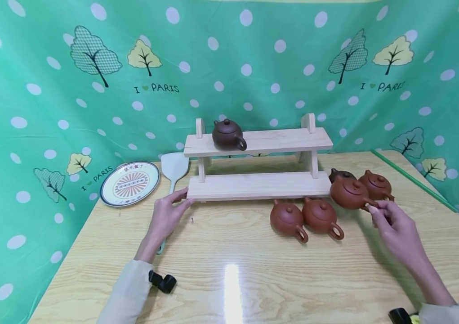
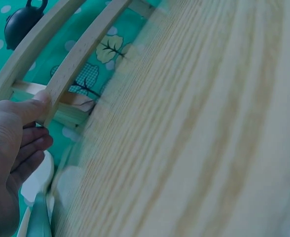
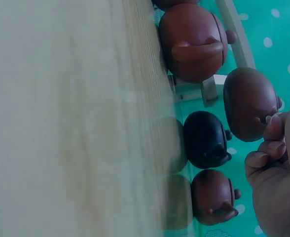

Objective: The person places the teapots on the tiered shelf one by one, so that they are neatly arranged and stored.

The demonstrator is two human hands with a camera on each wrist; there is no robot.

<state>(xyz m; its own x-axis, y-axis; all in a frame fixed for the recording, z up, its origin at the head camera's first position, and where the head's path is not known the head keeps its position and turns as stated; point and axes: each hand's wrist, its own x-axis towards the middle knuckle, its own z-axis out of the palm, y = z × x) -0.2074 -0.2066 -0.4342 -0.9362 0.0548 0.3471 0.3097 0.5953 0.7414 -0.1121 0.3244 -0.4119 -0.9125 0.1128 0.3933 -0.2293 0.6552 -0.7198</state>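
A two-tier wooden shelf [image 1: 253, 186] stands at the back of the table, a dark brown teapot [image 1: 227, 134] on its upper board. With thumb and fingers, my left hand [image 1: 168, 213] pinches the left end of the lower board. My right hand [image 1: 397, 229] grips a reddish-brown teapot [image 1: 348, 192] by its handle; the right wrist view shows this teapot [image 3: 248, 103] raised off the table. Behind it sit a dark teapot [image 3: 204, 140], partly hidden in the head view, and another reddish-brown teapot [image 1: 376, 183]. Two more reddish-brown teapots, one left [image 1: 287, 219] and one right [image 1: 320, 216], stand before the shelf.
At the left lies a white plate [image 1: 130, 183] with a blue rim. Beside it is a spatula [image 1: 175, 166] with a pale blade, its handle partly behind my left arm. A green stick [image 1: 415, 181] lies along the table's right edge. Polka-dot cloth hangs behind.
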